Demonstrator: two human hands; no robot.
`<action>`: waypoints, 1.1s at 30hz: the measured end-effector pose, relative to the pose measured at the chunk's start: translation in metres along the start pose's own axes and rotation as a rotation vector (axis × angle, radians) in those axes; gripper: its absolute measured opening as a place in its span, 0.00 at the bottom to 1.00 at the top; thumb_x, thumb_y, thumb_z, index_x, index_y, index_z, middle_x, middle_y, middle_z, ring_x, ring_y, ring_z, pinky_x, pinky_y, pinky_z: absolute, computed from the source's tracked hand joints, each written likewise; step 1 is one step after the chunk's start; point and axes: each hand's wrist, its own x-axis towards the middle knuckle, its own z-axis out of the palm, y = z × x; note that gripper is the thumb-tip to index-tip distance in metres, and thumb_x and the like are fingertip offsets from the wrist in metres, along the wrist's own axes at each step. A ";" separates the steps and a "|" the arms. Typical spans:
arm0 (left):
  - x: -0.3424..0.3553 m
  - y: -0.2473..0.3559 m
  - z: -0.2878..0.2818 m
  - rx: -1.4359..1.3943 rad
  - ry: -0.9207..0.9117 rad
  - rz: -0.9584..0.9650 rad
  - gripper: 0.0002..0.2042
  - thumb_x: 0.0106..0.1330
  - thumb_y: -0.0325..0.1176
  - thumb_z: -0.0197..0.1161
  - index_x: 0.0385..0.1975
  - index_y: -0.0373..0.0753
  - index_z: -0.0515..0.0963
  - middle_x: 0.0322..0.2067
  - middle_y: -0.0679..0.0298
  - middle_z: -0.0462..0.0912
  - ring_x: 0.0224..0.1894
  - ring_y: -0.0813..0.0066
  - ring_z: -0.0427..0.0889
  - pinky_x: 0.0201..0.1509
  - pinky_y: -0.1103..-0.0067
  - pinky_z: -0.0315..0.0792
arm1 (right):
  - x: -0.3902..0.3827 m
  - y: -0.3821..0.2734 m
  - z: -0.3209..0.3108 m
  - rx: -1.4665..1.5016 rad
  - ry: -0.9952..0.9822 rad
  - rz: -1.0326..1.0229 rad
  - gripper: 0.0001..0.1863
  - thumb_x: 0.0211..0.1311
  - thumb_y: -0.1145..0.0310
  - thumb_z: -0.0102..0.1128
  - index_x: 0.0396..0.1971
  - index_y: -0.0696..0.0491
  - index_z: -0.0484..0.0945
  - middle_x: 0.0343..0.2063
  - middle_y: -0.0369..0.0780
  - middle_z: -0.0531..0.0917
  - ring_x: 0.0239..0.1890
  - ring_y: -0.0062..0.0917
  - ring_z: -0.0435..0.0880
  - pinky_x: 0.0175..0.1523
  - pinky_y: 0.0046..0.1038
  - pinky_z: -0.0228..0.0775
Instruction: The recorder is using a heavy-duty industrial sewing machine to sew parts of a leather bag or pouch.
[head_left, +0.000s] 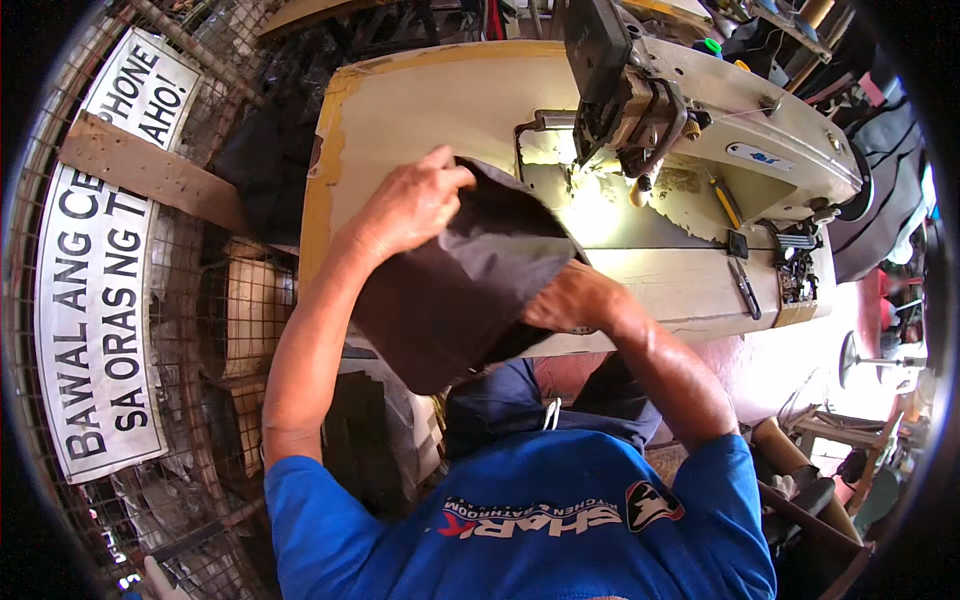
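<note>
My left hand (pixel 420 200) is closed on the upper edge of a dark brown fabric piece (pixel 430 295), which looks like an open pouch, held over the front left of the sewing table (pixel 375 120). My right hand (pixel 565 295) reaches into the fabric's opening at its right side, with the fingers hidden. Just beyond the fabric is a sewing machine (pixel 760 150), its lamp lighting the needle plate. A yellow-handled tool (pixel 725 200) and a dark slim tool (pixel 744 290) lie to the right of my right hand.
A wire mesh panel (pixel 250 310) with a white sign and a wooden plank (pixel 150 165) stands at my left. Small black metal parts (pixel 798 270) sit at the table's right end. Dark fabric (pixel 870 200) hangs beyond it; wooden frames and rolls (pixel 810 480) are at lower right.
</note>
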 end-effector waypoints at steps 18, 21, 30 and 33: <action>0.015 0.085 0.030 -0.371 -0.060 0.109 0.15 0.56 0.21 0.65 0.41 0.36 0.70 0.39 0.56 0.75 0.42 0.50 0.78 0.46 0.62 0.73 | -0.064 -0.008 -0.119 0.517 0.228 1.222 0.17 0.62 0.66 0.65 0.48 0.59 0.81 0.41 0.40 0.87 0.42 0.21 0.83 0.48 0.23 0.74; 0.017 0.092 0.029 -0.304 -0.024 0.086 0.15 0.58 0.21 0.65 0.42 0.36 0.69 0.42 0.55 0.75 0.44 0.49 0.79 0.48 0.62 0.74 | -0.060 -0.011 -0.108 0.199 0.059 1.058 0.23 0.53 0.69 0.70 0.51 0.56 0.80 0.36 0.43 0.85 0.35 0.28 0.81 0.45 0.31 0.74; 0.048 0.088 0.038 -0.141 -0.072 0.319 0.16 0.62 0.26 0.62 0.50 0.36 0.72 0.44 0.52 0.74 0.47 0.51 0.78 0.53 0.64 0.75 | -0.060 -0.015 -0.113 0.360 -0.011 1.016 0.28 0.50 0.71 0.70 0.55 0.55 0.77 0.37 0.43 0.86 0.35 0.32 0.80 0.45 0.33 0.74; 0.050 0.082 0.036 -0.110 0.010 0.436 0.13 0.62 0.24 0.62 0.46 0.35 0.74 0.40 0.53 0.73 0.44 0.53 0.78 0.52 0.64 0.74 | -0.061 -0.019 -0.114 0.306 0.041 1.018 0.28 0.51 0.71 0.70 0.55 0.55 0.77 0.38 0.43 0.87 0.36 0.32 0.82 0.46 0.34 0.74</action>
